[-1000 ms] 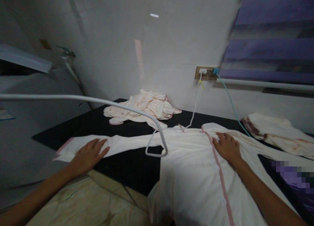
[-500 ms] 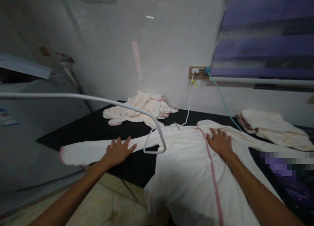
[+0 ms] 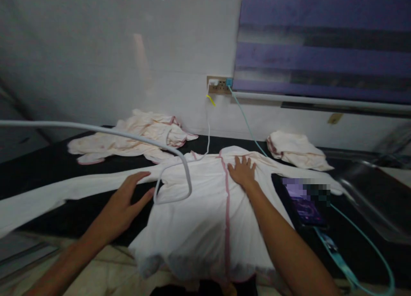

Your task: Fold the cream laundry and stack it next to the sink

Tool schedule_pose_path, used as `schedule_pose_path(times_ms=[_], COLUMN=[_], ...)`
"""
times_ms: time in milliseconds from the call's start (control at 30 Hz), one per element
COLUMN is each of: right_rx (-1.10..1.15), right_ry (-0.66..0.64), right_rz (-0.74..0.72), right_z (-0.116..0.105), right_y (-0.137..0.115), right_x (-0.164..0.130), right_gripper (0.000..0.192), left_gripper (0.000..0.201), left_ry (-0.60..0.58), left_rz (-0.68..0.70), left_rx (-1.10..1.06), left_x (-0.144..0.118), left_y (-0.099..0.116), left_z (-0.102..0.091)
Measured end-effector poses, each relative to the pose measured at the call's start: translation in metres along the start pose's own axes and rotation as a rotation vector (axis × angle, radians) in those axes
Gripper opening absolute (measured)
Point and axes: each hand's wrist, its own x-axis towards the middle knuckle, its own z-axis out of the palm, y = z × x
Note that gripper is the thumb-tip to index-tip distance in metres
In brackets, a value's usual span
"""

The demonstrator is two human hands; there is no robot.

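Observation:
A white long-sleeved shirt (image 3: 192, 227) with a pink strip down its front lies spread across the black table (image 3: 105, 219), its sleeves stretched out to both sides and its hem hanging over the near edge. My right hand (image 3: 243, 169) rests flat on the upper chest, just right of the pink strip, fingers spread. At the left sleeve, near the armpit, my left hand (image 3: 128, 201) is open with thumb and fingers apart; whether it touches the cloth I cannot tell. A white cable (image 3: 188, 171) loops in front of the shirt's left shoulder.
Crumpled white cloth with pink edging (image 3: 135, 137) lies at the back left, a folded cloth (image 3: 298, 150) at the back right. A phone (image 3: 305, 206) with a teal cord sits right of the shirt. Cables run to the wall socket (image 3: 220, 85).
The view has swung to the right. My left hand has shifted along the sleeve towards the shirt's body and turned sideways. My right hand stays on the chest.

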Motion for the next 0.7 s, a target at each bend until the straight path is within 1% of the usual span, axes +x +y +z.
schedule_pose_path(times_ms=[33, 100, 167, 200, 233, 267, 367, 400, 467, 533, 567, 600, 633, 700], right_rx=[0.048, 0.066, 0.109, 0.124, 0.131, 0.123, 0.029, -0.005, -0.039, -0.026, -0.01, 0.007, 0.023, 0.028], right_ry=[0.039, 0.106, 0.184, 0.184, 0.143, 0.065, -0.236, -0.298, -0.334, -0.291, -0.253, -0.203, -0.145, -0.025], right_rz=[-0.028, -0.098, -0.235, -0.289, -0.329, -0.344, -0.319, -0.313, -0.316, -0.301, -0.288, -0.283, -0.286, -0.311], right_z=[-0.007, -0.023, -0.039, -0.045, -0.049, -0.051, -0.048, -0.045, -0.045, -0.053, -0.06, -0.069, -0.079, -0.099], right_y=[-0.002, -0.009, -0.014, -0.016, -0.016, -0.014, -0.002, 0.004, 0.014, 0.023, 0.027, 0.032, 0.036, 0.049], right_x=[-0.001, -0.006, -0.017, -0.025, -0.035, -0.046, -0.077, -0.086, -0.098, -0.11, -0.117, -0.126, -0.137, -0.161], right_gripper=[0.071, 0.068, 0.063, 0.06, 0.058, 0.058, 0.069, 0.072, 0.073, 0.07, 0.069, 0.068, 0.067, 0.066], left_gripper=[0.07, 0.07, 0.068, 0.068, 0.068, 0.069, 0.068, 0.066, 0.062, 0.059, 0.059, 0.06, 0.062, 0.066], left_ry=[-0.063, -0.204, -0.3, -0.322, -0.333, -0.338, -0.333, -0.328, -0.314, -0.266, -0.205, -0.111, 0.009, 0.226], left_rz=[0.029, 0.098, 0.13, 0.129, 0.123, 0.12, 0.126, 0.124, 0.112, 0.107, 0.114, 0.116, 0.099, -0.012], left_rx=[0.008, 0.107, 0.229, 0.273, 0.302, 0.318, 0.343, 0.354, 0.372, 0.367, 0.34, 0.296, 0.241, 0.15], left_x=[-0.015, -0.039, -0.051, -0.052, -0.052, -0.051, -0.047, -0.047, -0.048, -0.054, -0.06, -0.067, -0.077, -0.1], left_y=[0.015, 0.032, 0.037, 0.036, 0.035, 0.033, 0.032, 0.033, 0.039, 0.049, 0.055, 0.06, 0.066, 0.074], left_z=[0.013, 0.037, 0.052, 0.056, 0.058, 0.058, 0.054, 0.052, 0.048, 0.042, 0.039, 0.036, 0.035, 0.035])
